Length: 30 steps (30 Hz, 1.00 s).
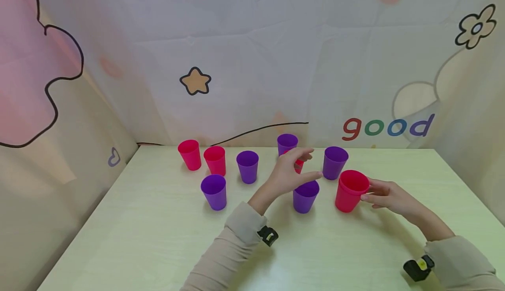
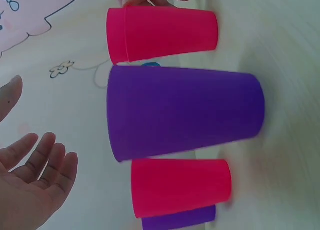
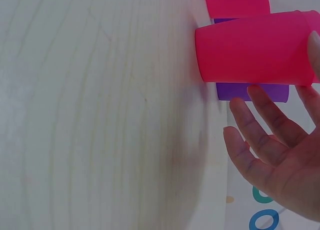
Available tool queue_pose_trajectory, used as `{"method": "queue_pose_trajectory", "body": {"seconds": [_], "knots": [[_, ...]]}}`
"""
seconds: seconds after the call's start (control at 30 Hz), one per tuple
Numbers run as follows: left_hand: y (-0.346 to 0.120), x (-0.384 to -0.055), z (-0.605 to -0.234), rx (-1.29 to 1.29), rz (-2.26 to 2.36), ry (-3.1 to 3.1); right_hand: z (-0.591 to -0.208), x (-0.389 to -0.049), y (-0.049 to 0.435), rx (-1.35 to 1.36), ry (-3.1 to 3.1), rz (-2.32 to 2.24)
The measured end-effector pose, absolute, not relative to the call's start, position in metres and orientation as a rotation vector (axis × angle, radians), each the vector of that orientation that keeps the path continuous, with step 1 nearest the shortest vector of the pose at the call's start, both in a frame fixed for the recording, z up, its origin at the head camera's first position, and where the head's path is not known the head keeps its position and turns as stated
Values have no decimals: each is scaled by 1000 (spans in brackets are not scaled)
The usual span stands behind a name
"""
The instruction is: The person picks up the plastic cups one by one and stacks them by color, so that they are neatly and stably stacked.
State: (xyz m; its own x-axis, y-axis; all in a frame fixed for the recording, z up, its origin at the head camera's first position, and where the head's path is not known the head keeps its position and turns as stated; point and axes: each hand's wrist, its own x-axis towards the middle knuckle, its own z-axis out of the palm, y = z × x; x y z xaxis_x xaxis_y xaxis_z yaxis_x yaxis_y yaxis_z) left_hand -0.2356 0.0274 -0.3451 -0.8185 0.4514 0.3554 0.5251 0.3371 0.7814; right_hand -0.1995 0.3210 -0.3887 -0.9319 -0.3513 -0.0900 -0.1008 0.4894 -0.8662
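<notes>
Two nested red cups [image 1: 348, 196] stand upright on the table at the right, one rim showing just above the other. My right hand [image 1: 390, 198] holds them near the rim from the right side, thumb in front and index finger behind; its other fingers [image 3: 260, 140] are spread below. My left hand [image 1: 288, 172] hovers with thumb and fingers apart above a purple cup [image 1: 304, 200], holding nothing. Behind that hand a red cup [image 1: 299, 165] is partly hidden, with another purple cup [image 1: 287, 142] farther back.
On the left stand two red cups [image 1: 190, 155] [image 1: 215, 161] and two purple cups [image 1: 214, 192] [image 1: 247, 167]. A purple cup [image 1: 334, 163] stands behind the nested red pair. The pale table [image 1: 138, 229] meets a printed cloth [image 1: 244, 63] at its back edge.
</notes>
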Motion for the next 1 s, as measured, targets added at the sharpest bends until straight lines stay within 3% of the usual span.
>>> {"method": "queue_pose_trajectory", "body": {"seconds": [1.0], "knots": [[10,-278,-385,-550,-1415,-2611,-389,-200,322,-382,2480,-1415]]}}
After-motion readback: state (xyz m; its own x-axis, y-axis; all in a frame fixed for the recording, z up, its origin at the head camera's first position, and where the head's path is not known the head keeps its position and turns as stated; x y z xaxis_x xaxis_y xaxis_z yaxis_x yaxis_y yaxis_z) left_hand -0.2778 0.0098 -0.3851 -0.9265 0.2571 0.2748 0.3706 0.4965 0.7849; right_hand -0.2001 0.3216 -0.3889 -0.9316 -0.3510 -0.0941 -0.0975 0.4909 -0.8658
